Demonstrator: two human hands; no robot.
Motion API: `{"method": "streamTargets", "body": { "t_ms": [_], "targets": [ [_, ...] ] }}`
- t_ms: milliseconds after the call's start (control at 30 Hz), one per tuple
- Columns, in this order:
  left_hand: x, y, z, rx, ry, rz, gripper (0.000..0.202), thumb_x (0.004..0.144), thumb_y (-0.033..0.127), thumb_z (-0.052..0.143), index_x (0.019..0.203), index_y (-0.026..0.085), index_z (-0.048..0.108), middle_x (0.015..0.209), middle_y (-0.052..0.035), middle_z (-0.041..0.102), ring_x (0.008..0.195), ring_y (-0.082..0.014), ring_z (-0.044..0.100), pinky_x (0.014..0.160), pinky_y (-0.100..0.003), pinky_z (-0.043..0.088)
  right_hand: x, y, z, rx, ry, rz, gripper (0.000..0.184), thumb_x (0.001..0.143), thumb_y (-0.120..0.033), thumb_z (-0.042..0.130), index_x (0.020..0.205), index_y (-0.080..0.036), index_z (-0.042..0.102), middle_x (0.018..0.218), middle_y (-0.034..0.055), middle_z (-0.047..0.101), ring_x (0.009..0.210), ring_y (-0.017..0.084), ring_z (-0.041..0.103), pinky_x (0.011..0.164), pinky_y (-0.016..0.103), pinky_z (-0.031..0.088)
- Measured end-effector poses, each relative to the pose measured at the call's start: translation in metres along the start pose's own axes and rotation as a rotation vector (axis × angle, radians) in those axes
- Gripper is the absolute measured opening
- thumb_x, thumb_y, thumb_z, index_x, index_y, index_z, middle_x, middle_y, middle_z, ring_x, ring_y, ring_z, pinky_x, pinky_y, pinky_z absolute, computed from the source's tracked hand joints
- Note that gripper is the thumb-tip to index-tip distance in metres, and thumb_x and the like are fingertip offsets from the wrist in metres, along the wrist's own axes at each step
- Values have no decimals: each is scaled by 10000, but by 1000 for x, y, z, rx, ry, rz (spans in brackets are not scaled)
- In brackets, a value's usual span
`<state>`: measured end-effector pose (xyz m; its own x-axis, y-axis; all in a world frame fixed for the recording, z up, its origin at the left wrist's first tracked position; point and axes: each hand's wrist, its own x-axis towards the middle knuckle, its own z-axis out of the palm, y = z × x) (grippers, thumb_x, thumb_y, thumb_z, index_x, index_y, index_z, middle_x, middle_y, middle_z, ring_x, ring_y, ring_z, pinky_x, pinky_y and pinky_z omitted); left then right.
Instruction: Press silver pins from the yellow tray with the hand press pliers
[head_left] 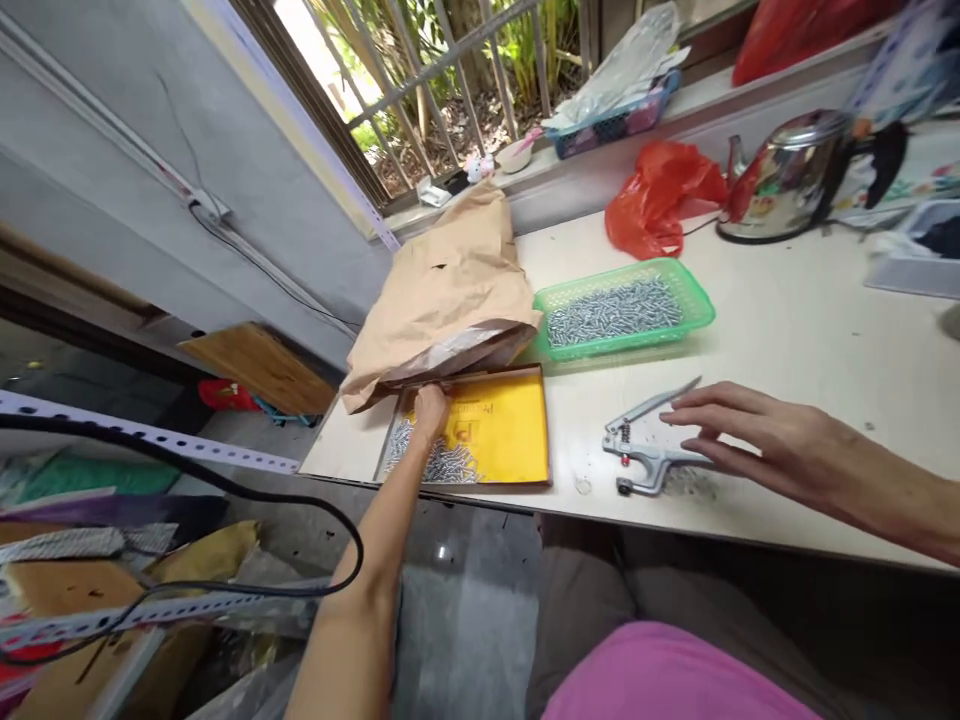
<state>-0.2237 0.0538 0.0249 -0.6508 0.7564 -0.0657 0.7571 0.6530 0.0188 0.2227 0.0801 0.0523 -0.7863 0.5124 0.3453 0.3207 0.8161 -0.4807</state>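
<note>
My left hand (430, 408) reaches to the far edge of a shallow yellow-lined box (510, 425), at the mouth of a brown paper bag (457, 270); its fingertips are hidden there. In the box's near left part lies a heap of small silvery metal pieces (450, 465). My right hand (757, 430) hovers over the handles of a metal hand tool (645, 465), like pliers with a spring, fingers stretched and slightly apart, holding nothing. Beyond it, a green plastic basket (697, 300) contains many similar small metal pieces.
Farther back are a red plastic bag (660, 200) and a metal kettle (787, 180). A grey-white tray (915, 260) stands at the right. The barred window (457, 90) has a sill with a blue basket (615, 125). A black cable (300, 502) loops across the lower left.
</note>
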Motion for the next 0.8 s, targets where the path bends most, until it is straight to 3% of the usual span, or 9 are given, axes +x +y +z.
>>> {"method": "streamTargets", "body": {
  "t_ms": [167,333,467,567,600,667,733,800],
  "targets": [
    [-11,6,-2,55,-76,72,265,830,163,540,1028,57,680,1112,-267,654,1073,-351,623,865,-392,471,-31,-2,4,15,23,90,267,958,-319,451,1163,-236,600,1165,76,598,1032,207,629,871,322,530],
    [-21,8,-8,37,-48,117,216,854,189,535,960,86,693,1023,-226,689,1011,-292,645,849,-342,462,-51,5,22,37,-21,77,244,955,-312,456,1132,-265,618,1115,48,617,938,175,657,794,276,545],
    [-24,11,-16,35,-22,183,218,853,164,490,885,88,693,968,-208,698,986,-286,646,844,-339,453,-52,7,25,11,-47,116,272,975,-305,412,1152,-240,607,1125,63,603,933,166,644,806,287,533],
    [-44,31,-18,-199,-27,233,189,826,218,524,857,115,680,839,-121,707,818,-230,670,763,-296,481,-47,7,23,-40,-66,150,301,984,-299,382,1146,-205,618,1106,92,602,953,181,621,834,314,513],
    [-57,41,-17,-383,-69,228,188,807,270,561,841,123,672,766,-85,697,710,-198,662,698,-275,492,-44,9,24,-65,-76,157,304,983,-289,379,1138,-191,622,1093,101,603,959,188,612,836,320,507],
    [-93,64,-14,-776,-268,227,254,756,371,629,828,129,661,702,-44,670,564,-146,613,562,-243,487,-39,12,27,-120,-106,168,291,977,-264,390,1116,-171,628,1065,113,604,960,199,597,825,325,494],
    [-132,88,-7,-969,-481,220,307,702,417,685,798,126,660,618,-16,626,477,-111,548,471,-219,457,-36,16,34,-177,-138,185,262,964,-240,414,1088,-168,634,1037,114,602,938,202,584,799,320,477],
    [-164,110,3,-1062,-598,197,322,675,425,708,777,125,655,604,-4,605,436,-87,503,397,-195,407,-34,19,41,-224,-169,214,235,953,-220,435,1066,-173,635,1000,105,594,898,195,571,764,305,452]
  ]
}}
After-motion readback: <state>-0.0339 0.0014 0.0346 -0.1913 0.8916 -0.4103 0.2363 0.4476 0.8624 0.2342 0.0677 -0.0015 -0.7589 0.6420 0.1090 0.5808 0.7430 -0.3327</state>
